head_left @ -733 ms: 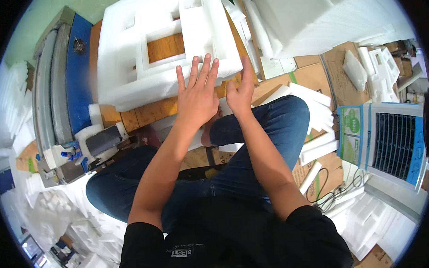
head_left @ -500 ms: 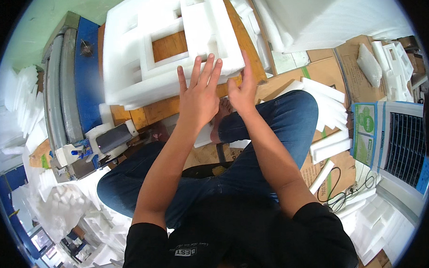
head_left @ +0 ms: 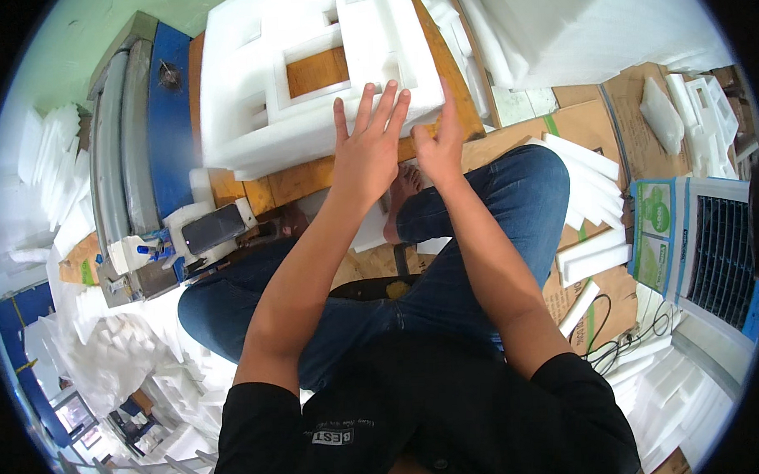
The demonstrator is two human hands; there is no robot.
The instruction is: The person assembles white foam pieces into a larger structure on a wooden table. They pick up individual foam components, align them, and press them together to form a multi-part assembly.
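Note:
A thick white foam block (head_left: pixel 230 146) with a square opening in its middle and several smaller recesses lies on a wooden tabletop (head_left: pixel 298 184). My left hand (head_left: pixel 366 154) rests on the near edge of the block, palm down and fingers spread. Beside it, my right hand (head_left: pixel 440 151) is at the block's near right corner. Its index finger points up along the side and its thumb is held apart, touching or nearly touching the foam; its other fingers are mostly hidden. Neither hand grips anything that I can see.
Left of the block are a blue panel (head_left: pixel 171 127) and grey rollers (head_left: pixel 140 145). A dark phone (head_left: pixel 213 229) sits near the table's front left corner. White foam strips (head_left: pixel 593 259) lie on cardboard at my right, near a black cable (head_left: pixel 605 354) and an air cooler (head_left: pixel 714 254).
The whole view has shifted a little, so block and hands appear slightly farther right and higher. Both hands keep about the same places on the foam block.

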